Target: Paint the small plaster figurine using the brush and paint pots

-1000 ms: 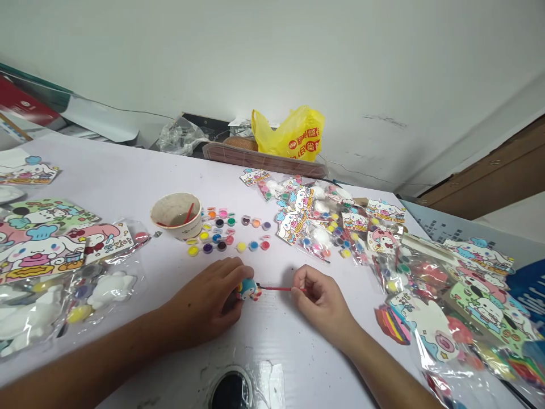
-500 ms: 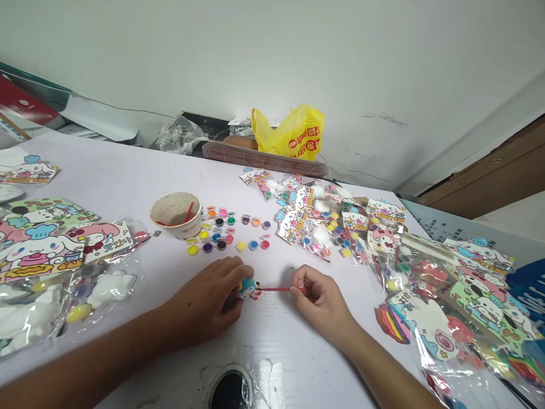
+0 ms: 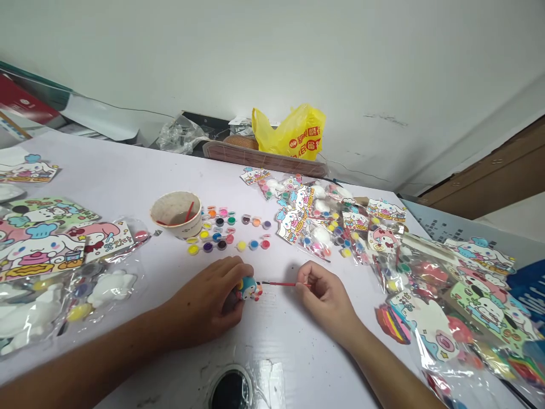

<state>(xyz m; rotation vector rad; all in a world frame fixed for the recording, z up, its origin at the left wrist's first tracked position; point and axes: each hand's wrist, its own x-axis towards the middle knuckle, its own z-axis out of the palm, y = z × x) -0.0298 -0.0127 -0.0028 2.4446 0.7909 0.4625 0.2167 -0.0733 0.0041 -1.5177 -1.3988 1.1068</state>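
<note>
Between the thumb and fingers of my left hand [image 3: 213,298] is a small painted figurine [image 3: 248,288], blue on top with white, red and yellow parts. My right hand [image 3: 321,289] pinches a thin red paintbrush [image 3: 281,283] near its back end. The brush lies level, its dark tip pointing left, close to the figurine's right side; whether they touch I cannot tell. Beyond my hands, small open paint pots [image 3: 221,245] of several colours stand in rows. A paper cup [image 3: 176,215] with murky liquid and red sticks stands left of them.
Packaged craft kits with cartoon cards [image 3: 42,250] cover the left side, and more kits [image 3: 430,318] spread over the right. A yellow plastic bag [image 3: 289,133] stands behind a brown tray [image 3: 264,159] at the back. A round black hole [image 3: 231,391] is at the near edge.
The brush in my right hand has moved slightly right and up, and its tip is a little farther from the figurine's lower part. The figurine has turned slightly in my left hand.
</note>
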